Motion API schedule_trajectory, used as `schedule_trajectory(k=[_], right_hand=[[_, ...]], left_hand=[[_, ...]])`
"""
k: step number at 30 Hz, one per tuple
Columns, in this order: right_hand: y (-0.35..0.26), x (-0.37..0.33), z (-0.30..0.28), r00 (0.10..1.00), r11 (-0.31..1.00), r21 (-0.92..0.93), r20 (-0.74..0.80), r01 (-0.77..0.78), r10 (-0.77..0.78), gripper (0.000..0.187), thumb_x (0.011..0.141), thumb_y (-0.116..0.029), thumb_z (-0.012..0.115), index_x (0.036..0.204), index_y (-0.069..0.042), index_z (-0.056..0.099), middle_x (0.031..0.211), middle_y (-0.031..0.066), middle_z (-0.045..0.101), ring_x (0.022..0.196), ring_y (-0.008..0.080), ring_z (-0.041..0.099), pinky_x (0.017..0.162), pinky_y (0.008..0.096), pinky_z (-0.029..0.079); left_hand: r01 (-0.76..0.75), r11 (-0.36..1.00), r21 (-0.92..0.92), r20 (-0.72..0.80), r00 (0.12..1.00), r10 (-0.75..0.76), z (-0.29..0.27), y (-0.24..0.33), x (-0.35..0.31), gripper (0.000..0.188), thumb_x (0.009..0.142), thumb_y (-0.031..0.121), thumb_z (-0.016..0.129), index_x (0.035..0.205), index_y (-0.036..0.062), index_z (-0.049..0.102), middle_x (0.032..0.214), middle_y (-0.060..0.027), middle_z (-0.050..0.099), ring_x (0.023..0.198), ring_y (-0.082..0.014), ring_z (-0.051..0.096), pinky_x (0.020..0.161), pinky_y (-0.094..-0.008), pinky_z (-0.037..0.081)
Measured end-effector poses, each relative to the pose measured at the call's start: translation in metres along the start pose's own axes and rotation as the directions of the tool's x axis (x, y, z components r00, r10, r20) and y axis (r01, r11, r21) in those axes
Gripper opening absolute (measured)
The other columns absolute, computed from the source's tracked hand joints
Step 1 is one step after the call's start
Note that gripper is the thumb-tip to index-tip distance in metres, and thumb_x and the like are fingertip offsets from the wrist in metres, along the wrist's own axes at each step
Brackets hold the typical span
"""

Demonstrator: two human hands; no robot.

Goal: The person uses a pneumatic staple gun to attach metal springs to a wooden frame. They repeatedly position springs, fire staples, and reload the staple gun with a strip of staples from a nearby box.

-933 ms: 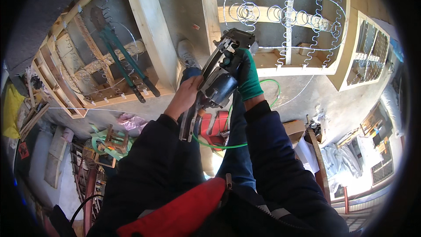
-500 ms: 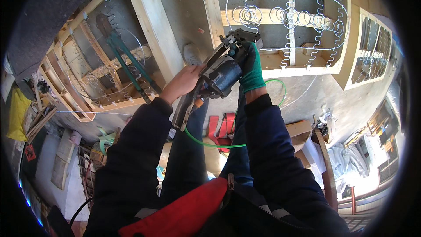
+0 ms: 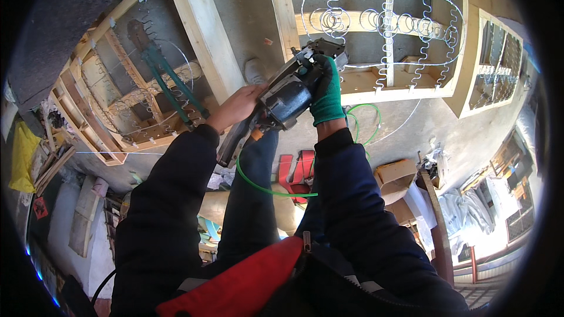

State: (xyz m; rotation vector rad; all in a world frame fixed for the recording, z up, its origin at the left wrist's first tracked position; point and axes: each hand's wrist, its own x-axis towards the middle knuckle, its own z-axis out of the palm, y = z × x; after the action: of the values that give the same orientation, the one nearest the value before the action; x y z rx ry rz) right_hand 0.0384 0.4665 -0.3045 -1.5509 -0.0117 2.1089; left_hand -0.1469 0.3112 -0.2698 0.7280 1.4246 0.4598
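Note:
I hold a dark, worn air nail gun (image 3: 288,102) with a black cylindrical body over the floor, in front of my legs. My right hand (image 3: 329,91), in a green glove, is closed round it on its right side. Against the gun's left side lies my bare left hand (image 3: 238,107), fingers curled over its long rail and partly hidden behind it. A green air hose (image 3: 264,189) loops below the gun and past my legs. Just beyond the gun is a wooden frame (image 3: 358,85) strung with zigzag springs (image 3: 385,29) and coils.
At the left, green-handled bolt cutters (image 3: 167,73) lie across another sprung wooden frame (image 3: 205,29). Red straps (image 3: 299,173) lie on the floor between my legs. To the right are a cardboard box (image 3: 396,176) and a smaller frame (image 3: 493,64). Yellow cloth (image 3: 24,155) hangs at far left.
Both hands have shifted slightly left with the nail gun, and its lower end has swung left and up. The air hose has moved along with it. My grip looks the same.

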Motion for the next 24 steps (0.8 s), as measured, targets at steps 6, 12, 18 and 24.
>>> schedule_trajectory(k=[6,12,18,24], right_hand=[[-0.002,0.001,0.002,0.998,0.998,-0.006,-0.005,-0.066,0.066,0.017,0.099,-0.025,0.070,0.106,-0.010,0.068,0.089,0.0066,0.071,0.074,0.0197,0.070,0.070,0.0353,0.063],[-0.011,0.009,-0.015,0.974,0.976,-0.122,0.120,-0.179,0.193,0.021,0.104,-0.030,0.065,0.112,-0.011,0.067,0.094,0.0073,0.071,0.080,0.0191,0.070,0.075,0.0361,0.062],[-0.052,-0.015,-0.057,0.944,0.962,-0.203,0.237,-0.181,0.228,0.033,0.107,-0.030,0.061,0.131,-0.007,0.062,0.102,0.0122,0.072,0.083,0.0233,0.070,0.080,0.0383,0.063],[-0.101,-0.059,-0.074,0.855,0.870,-0.242,0.202,-0.429,0.478,0.046,0.105,-0.032,0.060,0.141,-0.003,0.058,0.118,0.0187,0.072,0.090,0.0296,0.071,0.095,0.0488,0.059]], left_hand=[[0.381,0.884,-0.272,0.186,0.922,-0.340,-0.007,0.024,-0.004,0.076,0.116,0.058,0.028,0.143,-0.0057,0.061,0.134,-0.0241,0.070,0.127,-0.0295,0.065,0.114,-0.0360,0.041],[0.366,0.832,-0.417,-0.005,0.915,-0.405,0.034,0.013,-0.018,0.076,0.115,0.059,0.028,0.120,-0.0064,0.067,0.096,-0.0188,0.073,0.105,-0.0283,0.071,0.095,-0.0404,0.051],[0.173,0.860,-0.479,-0.333,0.871,-0.361,0.139,0.041,-0.038,0.062,0.117,0.046,0.035,0.115,-0.0061,0.067,0.103,-0.0229,0.073,0.102,-0.0378,0.070,0.094,-0.0458,0.050],[0.200,0.603,-0.772,-0.244,0.783,-0.573,0.219,0.125,-0.067,0.050,0.118,0.041,0.036,0.109,0.0010,0.064,0.087,-0.0087,0.068,0.078,-0.0168,0.067,0.074,-0.0331,0.055]])
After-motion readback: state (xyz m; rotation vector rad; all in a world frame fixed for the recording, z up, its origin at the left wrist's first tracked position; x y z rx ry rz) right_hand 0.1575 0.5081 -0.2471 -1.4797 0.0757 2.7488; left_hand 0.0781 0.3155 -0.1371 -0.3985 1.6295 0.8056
